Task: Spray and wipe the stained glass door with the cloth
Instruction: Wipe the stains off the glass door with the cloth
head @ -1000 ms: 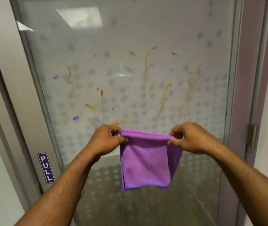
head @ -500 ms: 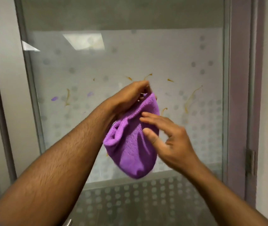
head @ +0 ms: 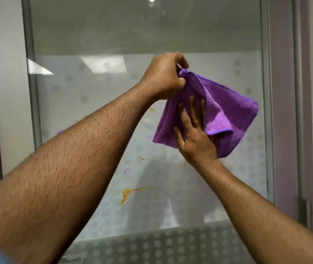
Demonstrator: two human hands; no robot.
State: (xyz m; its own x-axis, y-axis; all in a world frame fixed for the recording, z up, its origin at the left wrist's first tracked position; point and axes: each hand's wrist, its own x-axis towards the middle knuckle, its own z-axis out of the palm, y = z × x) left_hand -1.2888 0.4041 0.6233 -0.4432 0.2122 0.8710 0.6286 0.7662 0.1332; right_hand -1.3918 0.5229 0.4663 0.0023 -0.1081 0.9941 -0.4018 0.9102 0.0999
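A frosted glass door with a grey dot pattern fills the view. Orange streaks and small purple marks stain it. My left hand is raised high and pinches the top corner of a purple cloth. My right hand lies flat with spread fingers against the cloth, and part of the cloth folds over its thumb side. The cloth hangs loosely in front of the glass. No spray bottle is in view.
A grey metal frame borders the glass on the right, with a mauve door jamb and a hinge beside it. Another grey frame post runs down the left. A darker dotted panel is at the bottom.
Both hands rose with the cloth, from waist height to the upper glass. The right hand let go of the cloth's corner and now presses flat on it. The view tilted upward.
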